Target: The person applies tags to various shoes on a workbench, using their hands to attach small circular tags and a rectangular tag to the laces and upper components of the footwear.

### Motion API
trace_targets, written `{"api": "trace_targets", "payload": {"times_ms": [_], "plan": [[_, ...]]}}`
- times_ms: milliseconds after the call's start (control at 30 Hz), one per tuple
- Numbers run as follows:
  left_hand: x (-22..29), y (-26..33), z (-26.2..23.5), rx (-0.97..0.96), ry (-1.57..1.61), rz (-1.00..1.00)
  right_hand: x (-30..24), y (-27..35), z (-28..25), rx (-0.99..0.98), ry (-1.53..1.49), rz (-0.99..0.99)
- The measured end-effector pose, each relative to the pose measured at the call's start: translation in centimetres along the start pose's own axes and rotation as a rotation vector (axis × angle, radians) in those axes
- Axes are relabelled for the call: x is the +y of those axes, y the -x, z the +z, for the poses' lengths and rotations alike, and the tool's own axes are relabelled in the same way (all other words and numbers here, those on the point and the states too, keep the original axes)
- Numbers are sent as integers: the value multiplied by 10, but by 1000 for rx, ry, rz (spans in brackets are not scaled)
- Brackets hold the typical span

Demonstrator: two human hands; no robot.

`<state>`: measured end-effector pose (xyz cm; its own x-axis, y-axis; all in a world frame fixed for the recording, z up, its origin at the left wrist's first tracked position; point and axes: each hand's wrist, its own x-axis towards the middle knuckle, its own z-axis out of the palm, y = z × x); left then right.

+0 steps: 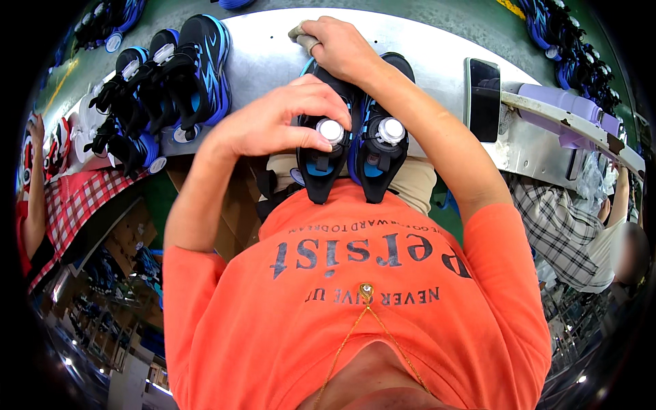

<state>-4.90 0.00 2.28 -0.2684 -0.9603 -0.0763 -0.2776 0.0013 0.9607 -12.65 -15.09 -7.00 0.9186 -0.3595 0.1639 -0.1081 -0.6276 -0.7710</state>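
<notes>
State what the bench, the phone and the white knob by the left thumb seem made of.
Bench: likely metal, satin finish, going by its silvery grey sheen.
Phone: front probably glass, glossy, since the dark face shows a reflection.
Knob: perhaps hard plastic, smooth, given its even white face; not certain.

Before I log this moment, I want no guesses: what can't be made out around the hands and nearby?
All in the head view:
Left shoe of the pair: middle partly behind the left hand, toe partly behind the right hand.
Right shoe: front partly behind the right forearm.
Grey covering at the right fingertips: too small to tell cloth from glove.
Person at the left: head cut off by the fisheye rim.
</notes>
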Motion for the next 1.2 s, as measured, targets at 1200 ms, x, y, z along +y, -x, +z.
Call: {"api": "trace_targets", "payload": {"times_ms": [1200], "plan": [[18,15,50,696,1038,-577,-64,27,-95,-487,-324,80]]}}
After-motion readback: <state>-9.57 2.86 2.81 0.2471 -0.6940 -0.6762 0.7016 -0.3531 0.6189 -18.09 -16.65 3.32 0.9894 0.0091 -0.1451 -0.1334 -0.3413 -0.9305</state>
